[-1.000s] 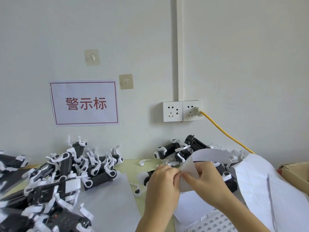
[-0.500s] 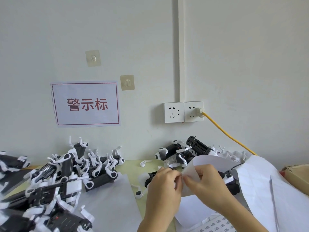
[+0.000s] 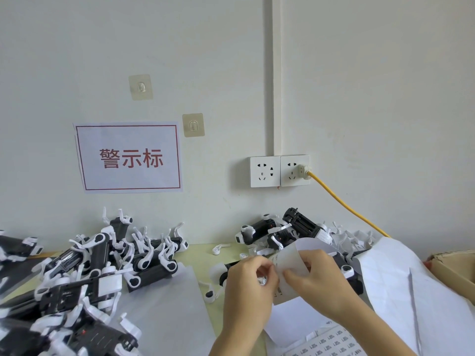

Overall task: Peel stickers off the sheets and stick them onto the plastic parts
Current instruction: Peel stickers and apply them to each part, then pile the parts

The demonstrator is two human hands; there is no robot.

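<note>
Both hands meet over the table's middle, low in the head view. My right hand (image 3: 321, 281) grips a curled white sticker sheet (image 3: 295, 255), bent over towards me. My left hand (image 3: 248, 281) has its fingers curled and pinches at that sheet's left edge, where a small sticker seems to lift; the fingertips hide it. Black-and-white plastic parts lie in a heap (image 3: 84, 268) on the left and in a second heap (image 3: 288, 232) behind my hands. Another sticker sheet (image 3: 331, 343) with printed labels lies flat under my right wrist.
Large empty backing sheets (image 3: 401, 286) drape over the right side, next to a cardboard box (image 3: 455, 268). A grey sheet (image 3: 164, 309) covers the table at the left front. A yellow cable (image 3: 344, 204) runs from the wall socket (image 3: 280, 170) down to the right.
The hands and the curled sheet have sunk a little lower. My left fingers have worked further along the sheet's edge. The sheet is bent over more.
</note>
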